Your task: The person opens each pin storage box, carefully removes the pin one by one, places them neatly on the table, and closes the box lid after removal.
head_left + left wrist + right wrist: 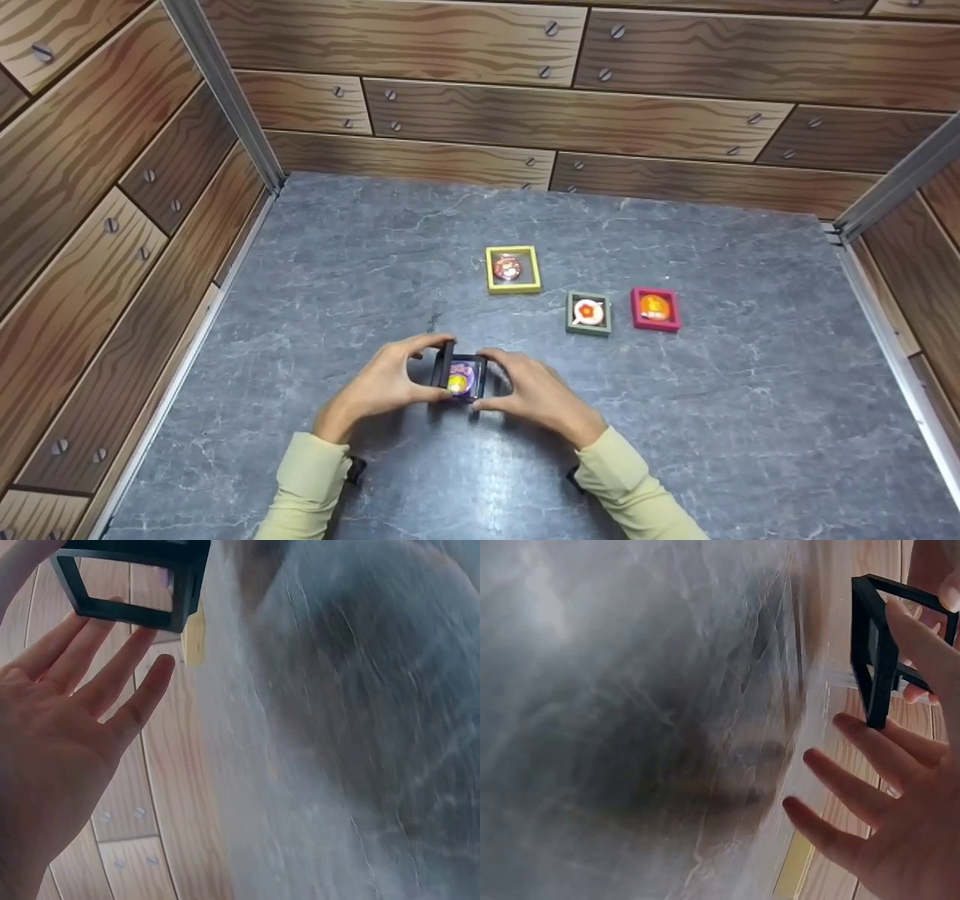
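Observation:
A small black display frame (pixel 481 375) stands parted like a hinged case between the two hands, low over the table in the head view. A round purple-and-yellow badge (pixel 462 377) shows inside it. My left hand (pixel 384 379) pinches the left half, which is tilted up, between thumb and fingers. On the other side my right hand (pixel 536 386) holds the right half by its edges, thumb near and fingers far. The left wrist view shows the black frame (pixel 124 613) at the fingertips; in the right wrist view its halves (pixel 877 652) form a V.
Beyond the hands, a yellow frame (pixel 514 291) with a red badge lies on the grey marbled table (pixel 337 247). To its right are a green frame (pixel 589 330) with a flower badge and a pink frame (pixel 656 326) with an orange one. Wood-patterned walls (pixel 465 105) enclose the table.

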A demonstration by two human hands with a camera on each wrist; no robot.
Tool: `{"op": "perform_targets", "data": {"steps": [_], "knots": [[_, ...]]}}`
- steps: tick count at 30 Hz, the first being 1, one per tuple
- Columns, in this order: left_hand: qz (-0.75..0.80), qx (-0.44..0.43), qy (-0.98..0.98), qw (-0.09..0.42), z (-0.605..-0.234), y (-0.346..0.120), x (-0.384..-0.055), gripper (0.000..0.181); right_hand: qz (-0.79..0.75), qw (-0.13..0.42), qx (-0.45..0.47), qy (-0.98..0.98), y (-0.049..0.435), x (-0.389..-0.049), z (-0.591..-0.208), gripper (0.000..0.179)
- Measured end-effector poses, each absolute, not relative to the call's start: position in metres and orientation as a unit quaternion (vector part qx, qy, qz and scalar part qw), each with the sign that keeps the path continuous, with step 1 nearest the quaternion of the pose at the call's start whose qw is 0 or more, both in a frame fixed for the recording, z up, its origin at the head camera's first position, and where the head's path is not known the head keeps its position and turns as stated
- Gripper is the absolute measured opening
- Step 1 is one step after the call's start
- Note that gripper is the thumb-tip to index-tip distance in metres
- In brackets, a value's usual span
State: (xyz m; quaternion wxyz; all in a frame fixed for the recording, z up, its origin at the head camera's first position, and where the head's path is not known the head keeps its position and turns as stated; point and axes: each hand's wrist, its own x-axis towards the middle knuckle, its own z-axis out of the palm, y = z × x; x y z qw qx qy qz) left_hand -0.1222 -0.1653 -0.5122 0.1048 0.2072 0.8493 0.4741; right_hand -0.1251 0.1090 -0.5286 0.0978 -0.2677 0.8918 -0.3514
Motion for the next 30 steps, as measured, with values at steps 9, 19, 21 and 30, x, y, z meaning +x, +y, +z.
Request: {"op": "perform_targets", "data": {"steps": [9, 19, 21, 30], "knots": [[0.534, 0.178, 0.814, 0.143, -0.522, -0.188, -0.128, 0.081, -0.303, 0.08, -0.254, 0.915, 0.098, -0.133, -0.538, 0.082], [0.581, 0.162, 0.774, 0.194, -0.523, -0.201, -0.134, 0.082, -0.266, 0.073, -0.242, 0.93, 0.084, -0.133, -0.538, 0.081], [0.582, 0.163, 0.772, 0.197, -0.523, -0.201, -0.135, 0.083, -0.255, 0.069, -0.243, 0.933, 0.083, -0.132, -0.539, 0.08], [0.546, 0.162, 0.8, 0.189, -0.521, -0.198, -0.133, 0.083, -0.226, 0.066, -0.247, 0.94, 0.076, -0.131, -0.539, 0.078]]}}
